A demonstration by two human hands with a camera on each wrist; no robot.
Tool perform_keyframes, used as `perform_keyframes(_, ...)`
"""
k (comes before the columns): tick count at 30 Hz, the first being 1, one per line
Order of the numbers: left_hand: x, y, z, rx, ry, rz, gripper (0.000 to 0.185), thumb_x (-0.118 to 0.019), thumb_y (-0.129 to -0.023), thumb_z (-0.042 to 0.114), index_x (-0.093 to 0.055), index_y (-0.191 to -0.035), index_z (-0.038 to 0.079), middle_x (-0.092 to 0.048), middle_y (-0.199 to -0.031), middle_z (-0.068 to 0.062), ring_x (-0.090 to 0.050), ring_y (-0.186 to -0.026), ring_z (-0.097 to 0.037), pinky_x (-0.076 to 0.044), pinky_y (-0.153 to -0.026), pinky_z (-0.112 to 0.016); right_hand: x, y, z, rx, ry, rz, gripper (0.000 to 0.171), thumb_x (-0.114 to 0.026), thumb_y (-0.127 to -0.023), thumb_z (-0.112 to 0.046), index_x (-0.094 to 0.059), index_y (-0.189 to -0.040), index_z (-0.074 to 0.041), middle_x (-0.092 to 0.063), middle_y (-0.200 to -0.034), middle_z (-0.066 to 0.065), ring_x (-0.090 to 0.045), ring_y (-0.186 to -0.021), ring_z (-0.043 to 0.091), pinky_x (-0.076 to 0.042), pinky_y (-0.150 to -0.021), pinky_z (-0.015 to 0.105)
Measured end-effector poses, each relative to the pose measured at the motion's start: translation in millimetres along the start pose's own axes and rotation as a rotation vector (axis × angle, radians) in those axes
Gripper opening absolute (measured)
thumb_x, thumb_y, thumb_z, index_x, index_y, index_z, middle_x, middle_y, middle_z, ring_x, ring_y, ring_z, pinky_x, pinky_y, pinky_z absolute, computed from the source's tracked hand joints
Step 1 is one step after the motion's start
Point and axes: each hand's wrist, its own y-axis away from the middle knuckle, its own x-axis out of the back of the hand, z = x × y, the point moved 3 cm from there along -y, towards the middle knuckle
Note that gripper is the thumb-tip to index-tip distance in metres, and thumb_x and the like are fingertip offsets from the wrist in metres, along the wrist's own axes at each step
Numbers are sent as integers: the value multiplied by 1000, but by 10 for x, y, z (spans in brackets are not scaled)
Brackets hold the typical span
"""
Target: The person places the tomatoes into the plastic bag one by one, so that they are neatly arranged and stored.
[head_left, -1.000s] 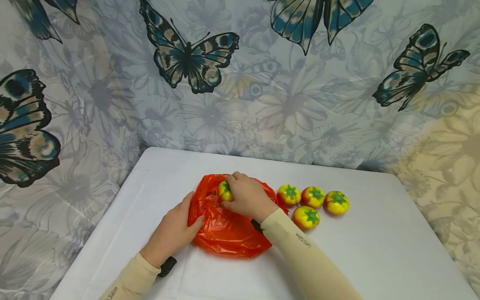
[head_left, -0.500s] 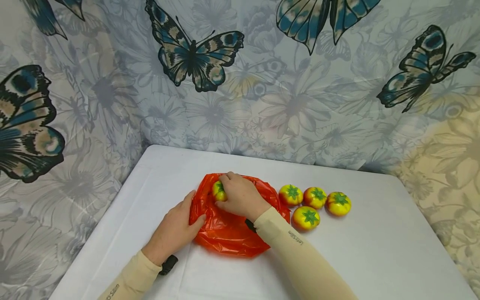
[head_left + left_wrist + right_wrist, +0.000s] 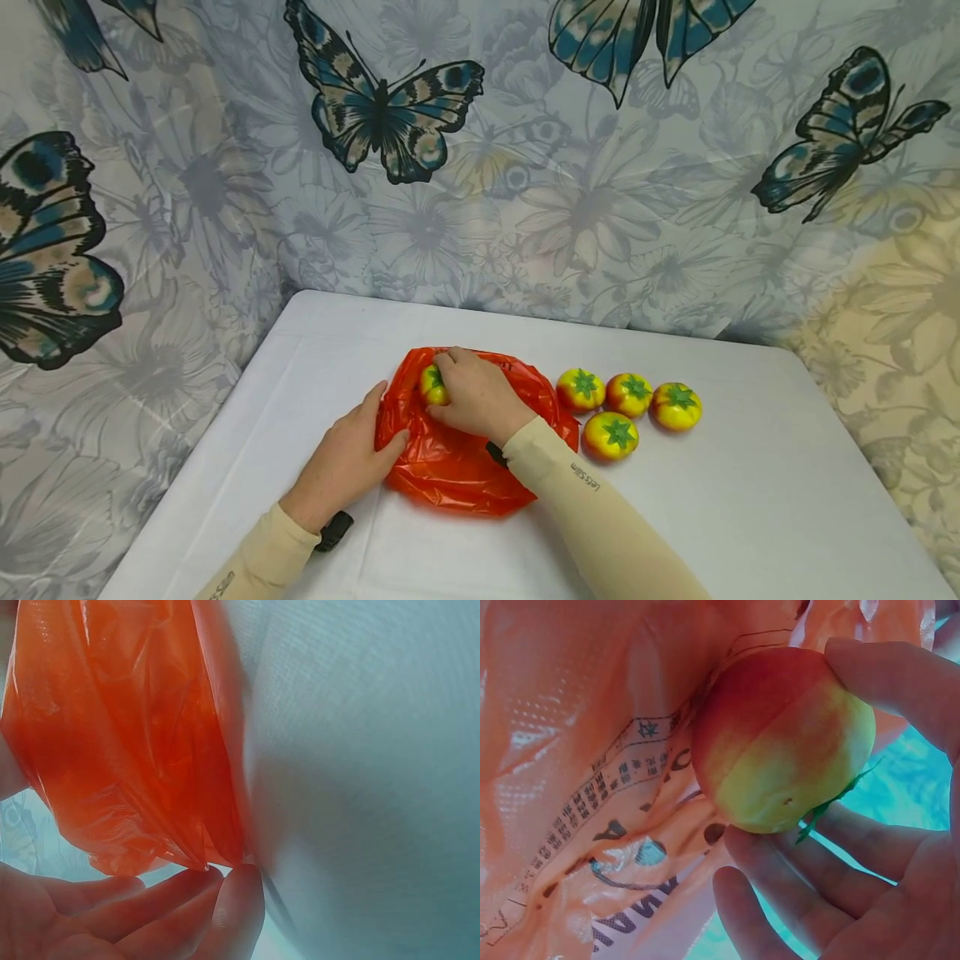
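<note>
A crinkled red plastic bag (image 3: 442,467) lies on the white table (image 3: 322,333) in the head view. My left hand (image 3: 345,454) holds its left side, thumb over the near part; in the left wrist view the fingertips (image 3: 238,889) meet the bag's lower edge. Over the bag, my right hand (image 3: 483,396) grips a round red-and-yellow tomato-like fruit (image 3: 432,386) with a green star-shaped calyx. The right wrist view shows that fruit (image 3: 780,742) between thumb and fingers, close against the printed plastic.
Several matching fruits stand in a cluster right of the bag, including a near one (image 3: 611,437) beside its right edge and a rightmost one (image 3: 676,407). Behind the table hangs butterfly-patterned cloth (image 3: 585,208).
My right hand has moved left over the bag with the fruit in its grip. The left hand stays at the bag's left side, and the clustered fruits stay put.
</note>
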Motion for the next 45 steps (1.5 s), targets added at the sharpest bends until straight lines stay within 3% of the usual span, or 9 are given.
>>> perform_keyframes(10,-64,-28,87,-19,-3,-13,84,-70,-102,36,-31,-168,0,-58,-157,-25,-67,-134,-42,-56,-110,-60,5,103,86,-37,9,3,77,-85,-92,-45,-56,-153,-10,-63,-146,9,-66,-121,23,-62,-105,42)
perform_keyframes(18,-67,-43,120,-36,-6,-22,85,-69,-103,36,-30,-168,-2,-57,-157,-26,-66,-134,-43,-57,-109,-61,169,295,147,-23,19,52,80,-83,-92,-52,-55,-154,-11,-64,-143,8,-67,-124,24,-62,-107,45)
perform_keyframes(25,-22,-21,112,-20,-14,-29,84,-68,-104,36,-29,-168,-2,-56,-158,-28,-63,-139,-45,-55,-111,-62,392,673,254,-10,31,134,71,-83,-93,-49,-63,-147,-8,-69,-134,10,-70,-114,25,-64,-97,44)
perform_keyframes(31,-1,9,89,14,-29,-33,84,-67,-105,38,-28,-168,-2,-54,-159,-29,-62,-140,-46,-54,-111,-64,461,1110,493,-101,33,160,71,-83,-93,-47,-63,-149,-9,-68,-135,10,-68,-119,27,-64,-99,46)
perform_keyframes(36,8,12,67,12,-37,-31,85,-66,-105,39,-28,-168,-2,-53,-160,-30,-61,-140,-47,-54,-111,-65,481,1466,778,-170,38,247,67,-88,-89,-41,-66,-143,-7,-68,-126,7,-67,-112,24,-64,-93,44)
perform_keyframes(45,-29,35,67,8,-32,-50,84,-65,-106,39,-28,-168,-3,-53,-160,-30,-61,-140,-48,-54,-110,-65,373,1929,1212,-302,24,336,66,-89,-88,-38,-67,-140,-4,-67,-137,17,-66,-123,38,-62,-95,59)
